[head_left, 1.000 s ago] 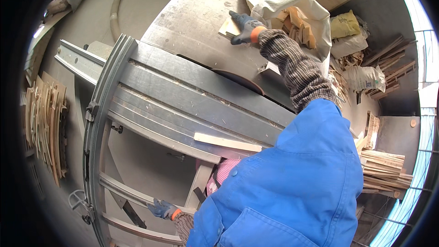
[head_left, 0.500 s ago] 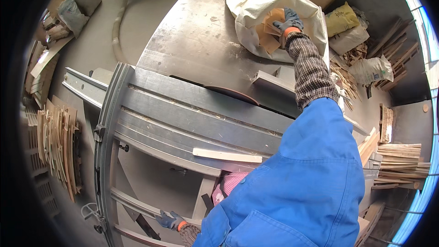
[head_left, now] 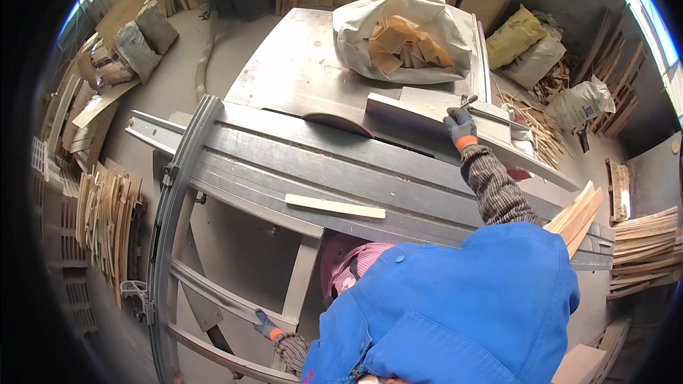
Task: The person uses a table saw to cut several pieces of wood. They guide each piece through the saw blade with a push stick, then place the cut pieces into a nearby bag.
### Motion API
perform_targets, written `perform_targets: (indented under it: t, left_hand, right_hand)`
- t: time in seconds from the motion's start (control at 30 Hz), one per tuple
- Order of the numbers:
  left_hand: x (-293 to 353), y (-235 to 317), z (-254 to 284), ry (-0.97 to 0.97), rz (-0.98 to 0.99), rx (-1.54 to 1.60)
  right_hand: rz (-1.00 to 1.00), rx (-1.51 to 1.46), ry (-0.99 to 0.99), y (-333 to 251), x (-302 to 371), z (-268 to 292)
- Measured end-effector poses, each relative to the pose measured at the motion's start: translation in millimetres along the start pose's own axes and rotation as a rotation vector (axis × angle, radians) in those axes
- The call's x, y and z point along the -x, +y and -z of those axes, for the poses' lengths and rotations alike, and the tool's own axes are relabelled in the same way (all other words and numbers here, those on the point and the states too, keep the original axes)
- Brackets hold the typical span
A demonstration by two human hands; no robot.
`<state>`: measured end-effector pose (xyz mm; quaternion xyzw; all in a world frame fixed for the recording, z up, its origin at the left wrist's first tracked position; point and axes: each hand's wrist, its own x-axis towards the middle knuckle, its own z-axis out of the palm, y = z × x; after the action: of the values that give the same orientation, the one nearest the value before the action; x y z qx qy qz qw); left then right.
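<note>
At long, flat grey fence (head_left: 409, 113) | right hand (head_left: 461, 125), fingers: can't tell | left hand (head_left: 267, 326) at rail (head_left: 220, 294): fingers spread

The white sack (head_left: 575, 104) bears dark print too small to read.

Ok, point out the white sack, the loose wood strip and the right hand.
White sack (head_left: 352, 37): head view, left side of its folded rim.
Loose wood strip (head_left: 335, 206): head view, middle of its upper face.
Right hand (head_left: 461, 125): head view, back of the glove.
</note>
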<state>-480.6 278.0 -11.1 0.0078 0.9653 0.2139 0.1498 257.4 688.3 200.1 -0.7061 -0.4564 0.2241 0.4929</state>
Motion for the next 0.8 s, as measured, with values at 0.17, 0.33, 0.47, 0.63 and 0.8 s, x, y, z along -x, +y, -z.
perform_targets:
  t: [0.17,0.33,0.47,0.63,0.8]
  left_hand:
    - [61,50,37,-0.236,0.184,0.396]
    - [19,-1,38,-0.012,0.007,0.152]
    - [28,-10,35,-0.019,-0.005,0.128]
    - [86,-35,57,-0.084,-0.006,0.241]
    - [110,-80,84,-0.055,0.043,0.081]
  right_hand:
    - [0.112,0.459,-0.24,41,160,49]
    - [0.023,0.637,-0.597,57,239,56]
    - [0.081,0.606,-0.5,74,245,81]
    - [0.03,0.667,-0.501,68,264,126]
    - [0.023,0.641,-0.524,94,288,182]
